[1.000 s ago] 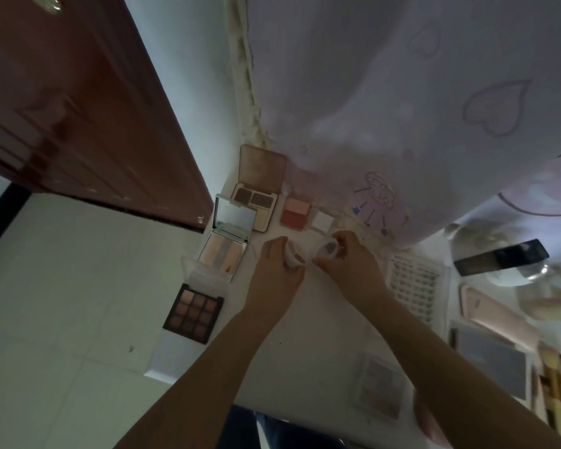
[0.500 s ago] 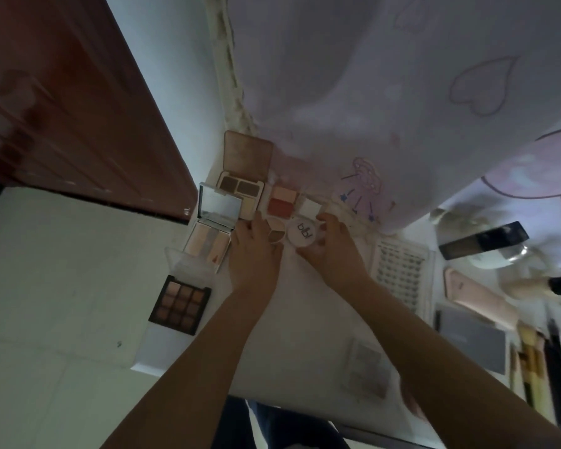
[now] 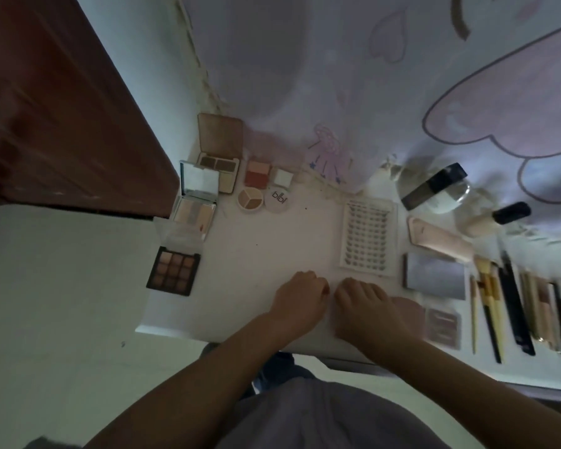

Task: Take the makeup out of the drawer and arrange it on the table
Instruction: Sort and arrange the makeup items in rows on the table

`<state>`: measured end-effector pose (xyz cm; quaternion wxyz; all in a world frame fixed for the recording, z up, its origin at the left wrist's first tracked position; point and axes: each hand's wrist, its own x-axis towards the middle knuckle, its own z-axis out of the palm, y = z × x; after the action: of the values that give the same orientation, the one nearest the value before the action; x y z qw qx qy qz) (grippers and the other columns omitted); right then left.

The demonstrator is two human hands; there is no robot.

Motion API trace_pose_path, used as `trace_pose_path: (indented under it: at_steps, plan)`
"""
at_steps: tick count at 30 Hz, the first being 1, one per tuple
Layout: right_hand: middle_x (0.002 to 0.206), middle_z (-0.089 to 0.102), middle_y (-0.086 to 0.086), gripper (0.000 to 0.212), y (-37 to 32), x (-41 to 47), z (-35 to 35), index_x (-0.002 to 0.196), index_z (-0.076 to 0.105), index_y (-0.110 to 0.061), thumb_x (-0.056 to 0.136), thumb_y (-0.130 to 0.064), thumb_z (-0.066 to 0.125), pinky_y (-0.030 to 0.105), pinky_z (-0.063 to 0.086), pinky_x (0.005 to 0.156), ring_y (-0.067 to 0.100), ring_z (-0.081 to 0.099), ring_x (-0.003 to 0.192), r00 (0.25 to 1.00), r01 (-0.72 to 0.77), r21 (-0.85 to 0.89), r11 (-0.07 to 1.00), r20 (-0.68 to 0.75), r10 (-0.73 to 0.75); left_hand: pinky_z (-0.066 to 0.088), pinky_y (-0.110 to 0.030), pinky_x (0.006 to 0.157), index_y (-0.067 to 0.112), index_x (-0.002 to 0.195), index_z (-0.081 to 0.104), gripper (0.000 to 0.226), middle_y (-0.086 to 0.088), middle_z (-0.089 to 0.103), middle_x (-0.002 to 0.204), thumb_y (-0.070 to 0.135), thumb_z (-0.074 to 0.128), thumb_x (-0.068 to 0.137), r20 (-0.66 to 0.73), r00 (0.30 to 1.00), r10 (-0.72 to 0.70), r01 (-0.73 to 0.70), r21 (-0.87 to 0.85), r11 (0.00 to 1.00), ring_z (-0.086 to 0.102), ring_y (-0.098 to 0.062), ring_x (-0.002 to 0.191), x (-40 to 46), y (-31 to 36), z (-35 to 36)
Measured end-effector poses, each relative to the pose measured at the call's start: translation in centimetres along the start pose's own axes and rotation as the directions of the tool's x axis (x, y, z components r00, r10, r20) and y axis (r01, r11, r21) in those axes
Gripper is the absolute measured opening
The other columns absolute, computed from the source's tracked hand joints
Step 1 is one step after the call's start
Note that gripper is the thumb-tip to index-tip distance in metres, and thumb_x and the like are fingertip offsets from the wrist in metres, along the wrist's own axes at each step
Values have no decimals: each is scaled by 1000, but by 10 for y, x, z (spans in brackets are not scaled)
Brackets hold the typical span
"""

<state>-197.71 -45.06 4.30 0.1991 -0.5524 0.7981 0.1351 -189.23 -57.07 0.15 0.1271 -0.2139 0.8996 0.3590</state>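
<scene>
Makeup compact (image 3: 249,198) far beyond left hand (image 3: 300,294).

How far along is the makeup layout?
Mostly laid out: palettes like the nine-pan palette, the round compact beside its lid, a lash tray, brushes. Left hand and right hand hold nothing. Drawer unseen, so what's left is unclear.

Upper left of the frame: three open palettes (image 3: 173,269), two small square pans (image 3: 257,173), two round pots (image 3: 249,198). Centre right: one lash tray (image 3: 366,241). Upper right: two bottles (image 3: 434,186). Lower centre: two hands (image 3: 300,299).
</scene>
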Motion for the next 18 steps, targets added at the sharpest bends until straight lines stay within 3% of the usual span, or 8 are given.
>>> trace_pose_path:
  at_steps: [2,5,6,8,9,10,14,18]
  plan:
    - [131,40,7,40,-2,1,3,127,38,-14,93,-35,42,29,30,100,23,42,117,999,-16,55,998,-40,18,44,-36,82,5,103,62,28,-13,57,105,21,38,99,40,999,-19,22,-80,997,52,-24,98,-4,3,-5]
    - [123,44,4,43,-5,5,-1,121,44,-11,89,-39,54,25,34,92,21,45,112,990,-43,354,934,-110,88,46,-37,81,4,94,62,28,-15,63,96,24,43,98,59,988,-141,153,-402,903,58,-23,86,-12,1,-21]
    - [119,44,2,47,-9,5,-5,120,45,-11,86,-39,61,22,36,90,19,45,109,982,-36,472,881,-147,119,49,-37,80,6,96,63,31,-13,64,96,30,42,99,126,973,-193,230,-561,795,58,-21,84,-17,-1,-28]
    - [112,40,-8,52,-21,5,-16,118,45,-17,78,-41,69,13,34,81,8,41,101,963,4,642,767,-210,170,53,-35,82,8,111,63,44,-14,66,107,43,39,98,383,911,-151,412,-835,365,61,-23,93,-30,-8,-41]
    - [110,38,-12,52,-28,5,-21,117,45,-21,76,-42,70,8,33,77,3,39,98,955,35,675,737,-241,175,54,-36,85,9,118,61,50,-16,64,113,48,38,97,459,885,-73,465,-870,162,60,-27,100,-38,-12,-46]
    - [110,37,-15,51,-35,5,-25,115,44,-25,75,-42,71,5,33,74,0,37,97,948,67,684,726,-270,166,53,-38,88,9,123,58,56,-17,62,117,52,38,95,483,876,-4,483,-874,58,58,-28,103,-46,-16,-50]
    - [112,42,-15,51,-59,3,-34,114,45,-29,73,-43,72,2,33,76,-2,40,98,950,128,691,711,-291,111,48,-42,96,12,126,56,62,-15,61,117,58,43,87,492,867,78,496,-868,-37,60,-24,98,-73,-27,-61]
    - [114,48,-15,51,-68,6,-41,113,47,-31,72,-43,74,10,38,84,1,47,101,967,133,709,692,-245,64,48,-44,96,10,132,49,59,-16,57,124,53,36,94,459,886,60,463,-884,-72,60,-26,102,-87,-37,-64]
